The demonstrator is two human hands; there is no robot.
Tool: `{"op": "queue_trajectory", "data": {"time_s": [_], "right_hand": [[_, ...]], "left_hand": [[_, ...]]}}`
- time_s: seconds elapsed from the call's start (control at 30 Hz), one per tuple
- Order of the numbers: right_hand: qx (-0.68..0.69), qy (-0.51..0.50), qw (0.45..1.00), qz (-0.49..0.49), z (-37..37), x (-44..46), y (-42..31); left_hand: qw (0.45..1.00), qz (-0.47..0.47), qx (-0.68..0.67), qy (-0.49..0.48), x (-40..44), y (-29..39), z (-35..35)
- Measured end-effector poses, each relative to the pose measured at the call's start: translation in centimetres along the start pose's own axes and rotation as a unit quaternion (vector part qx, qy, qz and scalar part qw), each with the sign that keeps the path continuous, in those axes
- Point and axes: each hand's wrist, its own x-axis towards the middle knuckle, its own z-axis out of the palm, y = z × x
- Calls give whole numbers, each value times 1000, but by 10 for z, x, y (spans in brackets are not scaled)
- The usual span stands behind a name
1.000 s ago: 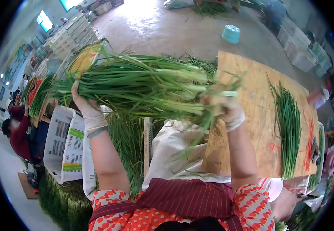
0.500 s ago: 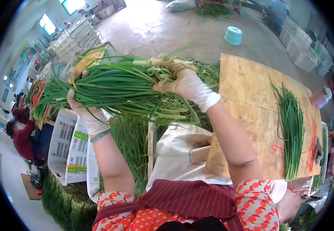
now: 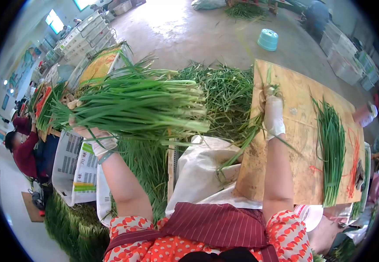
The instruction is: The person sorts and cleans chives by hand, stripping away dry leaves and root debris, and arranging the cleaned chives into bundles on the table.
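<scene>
A thick bunch of green chives (image 3: 141, 105) lies across my left hand (image 3: 94, 133), which is gloved and wrapped around its leafy end from below. The pale stem ends point right. My right hand (image 3: 273, 109), also gloved, is closed on some loose strands (image 3: 253, 133) over the left part of the wooden board (image 3: 294, 131). Those strands hang down to the left. A neat bundle of chives (image 3: 331, 153) rests on the board's right side, with red ties (image 3: 353, 161) beside it.
Loose trimmings (image 3: 224, 96) are heaped beyond the white sack (image 3: 202, 170). White crates (image 3: 74, 161) and more chives (image 3: 74, 227) stand at the left. A co-worker (image 3: 25, 153) is at the far left. A turquoise tub (image 3: 267, 40) sits on the floor ahead.
My right hand first moved left onto the bunch's stem end, then pulled away right with loose strands in it. The bunch has stayed in my left hand.
</scene>
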Motion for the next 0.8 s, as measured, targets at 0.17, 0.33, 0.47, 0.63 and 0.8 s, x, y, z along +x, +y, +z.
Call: {"op": "queue_trajectory", "data": {"time_s": [0.17, 0.33, 0.47, 0.63, 0.8], "right_hand": [[-181, -114, 969, -127, 74, -26, -38], [-319, -352, 869, -138, 148, -35, -67], [-234, -376, 878, -180, 165, -37, -30], [70, -340, 937, 34, 112, -51, -29], [121, -189, 970, -90, 61, -44, -31]], "left_hand": [[991, 23, -135, -2, 5, -11, 21], [988, 1, -126, -87, 12, -20, 35], [990, 102, 98, -26, 10, -18, 23], [970, 100, 219, -21, 1, -11, 22], [990, 84, 116, -3, -5, 8, -12]]}}
